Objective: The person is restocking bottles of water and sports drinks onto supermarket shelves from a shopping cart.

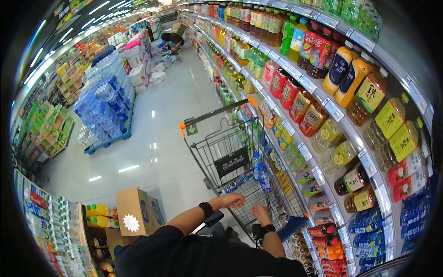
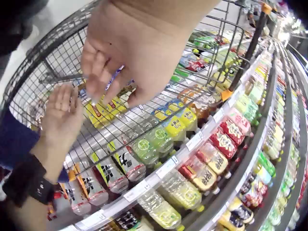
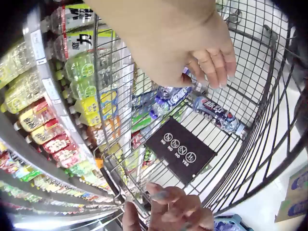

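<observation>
My left hand (image 1: 232,201) and right hand (image 1: 261,214) hover over the near end of a wire shopping cart, apart from each other and holding nothing. In the left wrist view, the left hand (image 2: 132,53) has loosely bent fingers, with the right hand (image 2: 61,113) beyond it, palm showing. The right wrist view has the right hand (image 3: 185,50) above the basket and the left hand (image 3: 168,211) at the bottom edge. Blue-labelled bottles lie in the cart: one (image 3: 216,115) stands apart from a few others (image 3: 171,102). A black sign (image 3: 180,150) is fixed to the cart's wire.
Drink shelves (image 1: 323,99) line the right side. Left of the cart are cardboard boxes (image 1: 134,212) and a pallet of blue-wrapped bottles (image 1: 104,108). A person (image 1: 173,40) crouches far down the aisle, beside plastic wrapping on the floor.
</observation>
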A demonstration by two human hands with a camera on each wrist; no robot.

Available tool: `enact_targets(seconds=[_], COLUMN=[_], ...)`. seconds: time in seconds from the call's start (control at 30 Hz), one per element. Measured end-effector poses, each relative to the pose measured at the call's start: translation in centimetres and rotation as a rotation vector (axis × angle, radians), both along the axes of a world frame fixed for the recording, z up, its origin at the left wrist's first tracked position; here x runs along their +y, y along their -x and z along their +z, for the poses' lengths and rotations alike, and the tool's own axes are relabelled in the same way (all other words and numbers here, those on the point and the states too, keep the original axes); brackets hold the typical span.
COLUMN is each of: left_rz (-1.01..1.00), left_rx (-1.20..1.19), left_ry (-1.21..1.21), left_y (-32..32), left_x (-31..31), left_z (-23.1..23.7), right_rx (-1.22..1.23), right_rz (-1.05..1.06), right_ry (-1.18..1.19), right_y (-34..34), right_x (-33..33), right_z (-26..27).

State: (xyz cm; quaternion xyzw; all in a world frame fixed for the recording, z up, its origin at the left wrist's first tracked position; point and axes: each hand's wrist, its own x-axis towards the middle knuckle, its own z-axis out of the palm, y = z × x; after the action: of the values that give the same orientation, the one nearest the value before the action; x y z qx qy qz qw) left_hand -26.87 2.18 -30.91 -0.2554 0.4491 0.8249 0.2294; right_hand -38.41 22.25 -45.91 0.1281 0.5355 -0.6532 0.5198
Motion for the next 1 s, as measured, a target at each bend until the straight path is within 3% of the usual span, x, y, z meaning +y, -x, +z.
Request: enact_targets(seconds=[0.1, 0.13, 0.17, 0.2, 0.23, 0.3, 0.33, 0.37, 0.43, 0.47, 0.53, 0.6, 0.67, 0.7, 0.77, 0.8, 0.9, 0.97, 1.0], left_rz=[-0.004, -0.078, 0.047, -0.038, -0.127, -0.568, -0.769, -0.957, -1.288, -1.126, -0.937, -0.559, -0.552, -0.555, -0.647, -0.650, -0.861, -0.836, -1.009], left_rx=[-0.005, 0.275, -0.270, -0.252, -0.238, -0.044, 0.046, 0.151, 0.338, 0.111, 0.123, -0.111, -0.164, -0.189, -0.188, -0.153, -0.102, 0.187, 0.341], left_ry=[-0.212, 0.347, 0.210, 0.339, 0.460, 0.747, 0.885, 1.028, 1.293, 1.086, 0.869, 0.744, 0.708, 0.681, 0.814, 0.867, 0.769, 1.032, 1.039], left_y=[3.0, 2.4, 5.0, 5.9, 6.2, 7.2, 8.1, 9.1, 10.5, 11.6, 12.6, 12.1, 12.2, 11.5, 11.1, 11.1, 11.9, 9.1, 9.1], left_x=[-3.6, -3.6, -3.7, -4.8, -5.5, -8.0, -9.4, -10.8, -12.1, -12.6, -14.0, -14.5, -14.1, -13.9, -14.8, -14.9, -15.8, -14.5, -14.6], left_z=[-8.6, -6.0, -6.0, -6.7, -7.7, -13.4, -14.4, -14.9, -15.7, -16.3, -26.1, -23.7, -28.0, -30.0, -23.1, -20.9, -22.2, -28.9, -28.4], right_rx=[0.072, 0.411, 0.346, 0.279, -0.203, -0.192, -0.153, -0.166, -0.245, -0.201, -0.137, -0.125, -0.148, -0.125, -0.086, -0.238, -0.158, -0.072, -0.004], right_rz=[-0.033, 0.264, 0.243, 0.218, -0.121, -0.023, -0.079, -0.030, -0.124, -0.080, 0.031, 0.129, 0.233, 0.196, 0.104, 0.119, 0.130, 0.268, 0.260], right_ry=[-0.032, -0.098, -0.179, -0.258, -0.332, -0.392, -0.458, -0.441, -0.372, -0.424, -0.524, -0.625, -0.721, -0.653, -0.538, -0.468, -0.480, -0.557, -0.510], right_y=[-0.4, 0.1, 0.9, 1.6, 0.9, 1.5, 1.5, 2.0, 2.6, 2.9, 2.8, 3.2, 3.9, 3.5, 2.1, 2.3, 0.8, 1.5, 1.5], right_x=[1.0, 2.3, 1.5, 0.6, 0.0, -0.5, -1.2, -1.5, -1.8, -2.2, -3.4, -5.7, -8.1, -9.2, -10.9, -11.5, -13.7, -15.9, -16.4], right_z=[-1.4, -4.9, -5.3, -5.6, -4.1, -3.2, -3.8, -4.4, -5.4, -5.5, -5.9, -5.8, -8.1, -8.2, -7.6, -7.6, -9.8, -9.1, -10.0])
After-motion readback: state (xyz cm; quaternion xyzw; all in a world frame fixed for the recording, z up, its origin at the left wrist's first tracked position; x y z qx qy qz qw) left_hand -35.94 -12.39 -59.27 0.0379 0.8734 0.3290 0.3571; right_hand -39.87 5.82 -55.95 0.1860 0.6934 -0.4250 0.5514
